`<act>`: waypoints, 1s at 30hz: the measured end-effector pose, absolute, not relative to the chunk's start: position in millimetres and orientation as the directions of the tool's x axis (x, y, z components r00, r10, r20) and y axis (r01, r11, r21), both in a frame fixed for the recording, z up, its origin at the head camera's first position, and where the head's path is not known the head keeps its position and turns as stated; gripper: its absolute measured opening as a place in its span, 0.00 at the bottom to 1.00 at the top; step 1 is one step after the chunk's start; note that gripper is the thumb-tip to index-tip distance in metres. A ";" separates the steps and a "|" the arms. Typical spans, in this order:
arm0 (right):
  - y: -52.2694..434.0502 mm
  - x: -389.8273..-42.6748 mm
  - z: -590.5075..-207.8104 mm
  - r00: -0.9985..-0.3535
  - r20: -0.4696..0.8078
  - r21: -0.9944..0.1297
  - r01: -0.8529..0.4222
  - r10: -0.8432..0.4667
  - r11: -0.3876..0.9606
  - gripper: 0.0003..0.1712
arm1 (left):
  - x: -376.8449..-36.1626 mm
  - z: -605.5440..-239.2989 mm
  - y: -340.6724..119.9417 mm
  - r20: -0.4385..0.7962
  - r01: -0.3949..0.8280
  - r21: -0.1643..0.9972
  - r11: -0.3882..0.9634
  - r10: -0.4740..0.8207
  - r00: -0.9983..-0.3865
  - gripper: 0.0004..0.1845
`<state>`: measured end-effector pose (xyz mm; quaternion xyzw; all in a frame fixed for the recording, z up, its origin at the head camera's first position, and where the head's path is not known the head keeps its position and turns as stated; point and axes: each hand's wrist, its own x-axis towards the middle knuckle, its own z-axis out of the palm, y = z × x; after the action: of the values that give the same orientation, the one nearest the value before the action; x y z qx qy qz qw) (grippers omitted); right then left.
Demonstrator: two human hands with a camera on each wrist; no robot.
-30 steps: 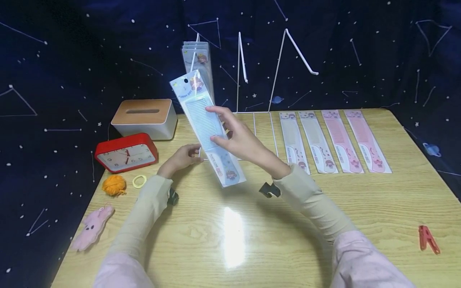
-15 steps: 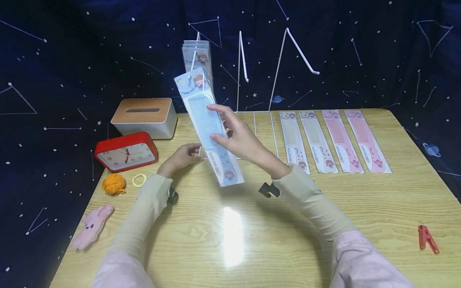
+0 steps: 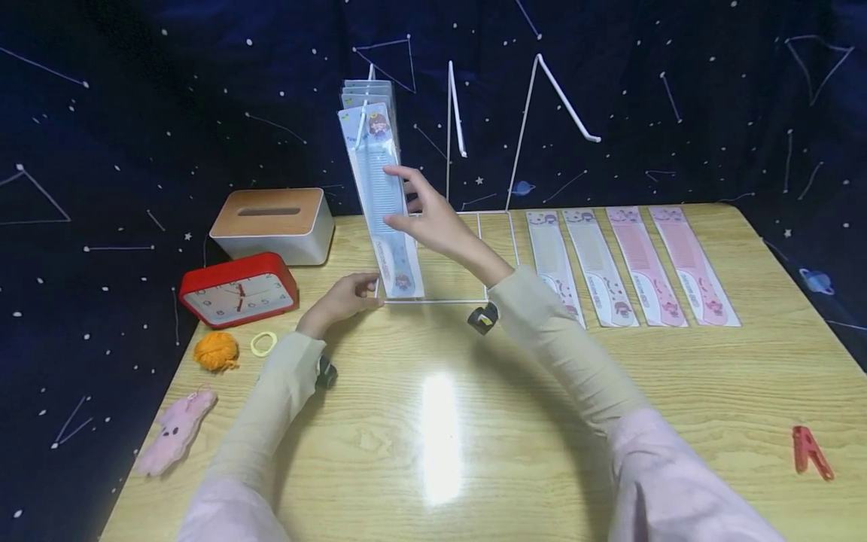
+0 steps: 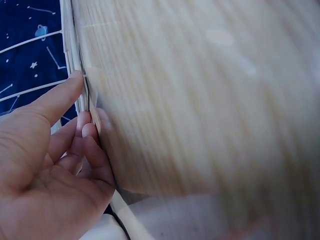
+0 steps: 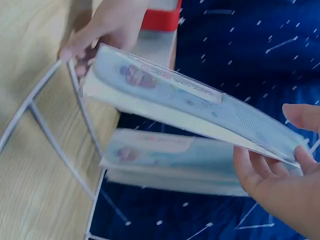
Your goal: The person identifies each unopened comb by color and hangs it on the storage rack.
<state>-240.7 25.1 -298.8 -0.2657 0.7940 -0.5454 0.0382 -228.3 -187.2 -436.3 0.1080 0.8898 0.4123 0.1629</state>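
My right hand (image 3: pixel 436 218) holds a packaged blue comb (image 3: pixel 381 188) by its right edge, thumb and fingers on either side of the pack. Its top is at the left prong (image 3: pixel 361 128) of a white wire display rack (image 3: pixel 447 302), and the prong passes in front of the card. Behind it, several similar comb packs (image 5: pixel 170 160) hang on that same prong. My left hand (image 3: pixel 342 299) pinches the rack's front left base corner; in the left wrist view, the hand's fingers (image 4: pixel 60 97) are curled around the frame.
Two pale comb packs (image 3: pixel 588 256) and two pink comb packs (image 3: pixel 694 263) lie right of the rack. On the left stand a tissue box (image 3: pixel 284 226) and a red clock (image 3: pixel 240 290), near orange yarn (image 3: pixel 217 351), a yellow ring (image 3: pixel 263 344), and a pink plush (image 3: pixel 177 433). A red clip (image 3: pixel 811 453) lies right.
My right hand has moved the comb pack up and back along the left prong, and the pack is more upright. The left hand has stayed at the rack's corner.
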 end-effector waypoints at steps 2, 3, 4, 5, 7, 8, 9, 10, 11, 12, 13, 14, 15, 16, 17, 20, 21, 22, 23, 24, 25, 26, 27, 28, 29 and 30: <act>24.3 -249.8 -301.8 -0.865 0.214 -0.885 -0.369 -0.454 0.285 0.39 | -227.5 -435.9 -187.1 -0.201 0.063 0.765 0.641 0.330 -0.922 0.33; 24.0 -253.7 -303.7 -0.866 0.215 -0.881 -0.371 -0.452 0.292 0.39 | -227.1 -435.7 -187.0 -0.202 0.063 0.763 0.643 0.331 -0.922 0.33; 24.0 -257.4 -306.1 -0.866 0.215 -0.878 -0.373 -0.451 0.299 0.39 | -226.8 -435.7 -186.9 -0.202 0.065 0.763 0.643 0.332 -0.921 0.32; 24.1 -260.8 -308.9 -0.865 0.216 -0.877 -0.375 -0.453 0.299 0.40 | -226.6 -435.8 -186.8 -0.200 0.070 0.762 0.644 0.336 -0.920 0.32; 24.8 -265.9 -314.6 -0.861 0.215 -0.877 -0.378 -0.461 0.298 0.40 | -226.2 -436.1 -186.7 -0.200 0.074 0.761 0.645 0.342 -0.918 0.32; 25.2 -267.8 -317.4 -0.858 0.213 -0.880 -0.376 -0.467 0.291 0.41 | -226.1 -436.4 -186.6 -0.200 0.074 0.759 0.647 0.340 -0.919 0.32; 25.7 -269.5 -320.1 -0.855 0.211 -0.882 -0.375 -0.473 0.285 0.41 | -226.1 -436.8 -186.7 -0.202 0.074 0.757 0.650 0.340 -0.919 0.32; 26.3 -271.0 -322.6 -0.852 0.209 -0.885 -0.374 -0.480 0.279 0.41 | -226.3 -437.2 -186.8 -0.201 0.074 0.756 0.651 0.339 -0.919 0.32; 26.8 -272.4 -324.8 -0.849 0.208 -0.886 -0.374 -0.486 0.274 0.41 | -226.7 -437.5 -187.1 -0.202 0.072 0.754 0.652 0.336 -0.920 0.32; 27.5 -273.2 -326.3 -0.846 0.206 -0.886 -0.375 -0.491 0.274 0.41 | -226.9 -437.5 -187.3 -0.202 0.073 0.755 0.652 0.337 -0.920 0.32; 28.2 -273.6 -327.4 -0.846 0.204 -0.886 -0.374 -0.493 0.273 0.41 | -227.2 -437.5 -187.7 -0.201 0.072 0.758 0.648 0.337 -0.920 0.32; 28.8 -273.9 -328.4 -0.845 0.205 -0.887 -0.374 -0.494 0.271 0.41 | -227.6 -437.5 -188.2 -0.201 0.072 0.759 0.647 0.338 -0.920 0.32; 29.5 -274.1 -329.1 -0.844 0.212 -0.885 -0.380 -0.493 0.269 0.40 | -228.1 -437.8 -189.0 -0.199 0.073 0.763 0.642 0.341 -0.919 0.32; 30.5 -273.9 -329.9 -0.845 0.216 -0.883 -0.383 -0.489 0.270 0.40 | -228.6 -438.2 -190.1 -0.194 0.076 0.771 0.632 0.347 -0.918 0.33; 31.9 -273.1 -330.5 -0.848 0.218 -0.882 -0.383 -0.483 0.274 0.39 | -229.0 -439.1 -190.9 -0.194 0.073 0.778 0.624 0.349 -0.917 0.33; 38.1 -268.0 -331.7 -0.860 0.218 -0.882 -0.376 -0.461 0.285 0.36 | -229.9 -442.2 -194.1 -0.163 0.098 0.795 0.598 0.366 -0.916 0.34; 41.0 -265.1 -332.1 -0.866 0.213 -0.881 -0.370 -0.453 0.293 0.35 | -230.1 -443.0 -194.7 -0.160 0.098 0.798 0.594 0.366 -0.917 0.34; 44.6 -262.0 -332.9 -0.872 0.203 -0.883 -0.359 -0.445 0.302 0.34 | -230.2 -443.5 -194.8 -0.156 0.101 0.801 0.590 0.368 -0.917 0.34; 48.4 -258.0 -333.1 -0.880 0.189 -0.886 -0.344 -0.436 0.310 0.33 | -230.0 -443.3 -193.8 -0.161 0.091 0.799 0.594 0.358 -0.920 0.33; 52.4 -254.1 -333.7 -0.886 0.176 -0.889 -0.331 -0.429 0.318 0.32 | -229.5 -442.6 -192.9 -0.164 0.089 0.794 0.601 0.353 -0.921 0.33; 57.0 -249.7 -334.4 -0.890 0.173 -0.888 -0.326 -0.422 0.323 0.31 | -229.0 -441.7 -192.1 -0.164 0.089 0.789 0.607 0.348 -0.923 0.33; 61.5 -245.1 -334.8 -0.897 0.162 -0.891 -0.312 -0.412 0.330 0.30 | -228.8 -440.4 -190.6 -0.188 0.067 0.780 0.622 0.335 -0.923 0.33; 66.6 -240.2 -335.3 -0.901 0.159 -0.894 -0.304 -0.402 0.328 0.30 | -228.3 -439.6 -189.5 -0.193 0.062 0.775 0.629 0.329 -0.925 0.32; 71.8 -235.8 -336.1 -0.907 0.157 -0.899 -0.295 -0.391 0.324 0.29 | -228.0 -439.1 -188.7 -0.193 0.062 0.769 0.636 0.324 -0.926 0.32; 77.2 -231.4 -337.2 -0.912 0.154 -0.902 -0.287 -0.380 0.324 0.28 | -227.8 -438.7 -188.1 -0.197 0.059 0.762 0.645 0.318 -0.928 0.32; 83.1 -227.2 -338.9 -0.916 0.155 -0.903 -0.283 -0.369 0.322 0.28 | -227.5 -438.4 -187.9 -0.195 0.065 0.757 0.650 0.320 -0.927 0.32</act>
<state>-227.2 83.1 -338.9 -0.2005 0.8121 -0.5465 0.0395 -227.5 -187.9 -438.4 0.1077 0.8944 0.4045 0.1576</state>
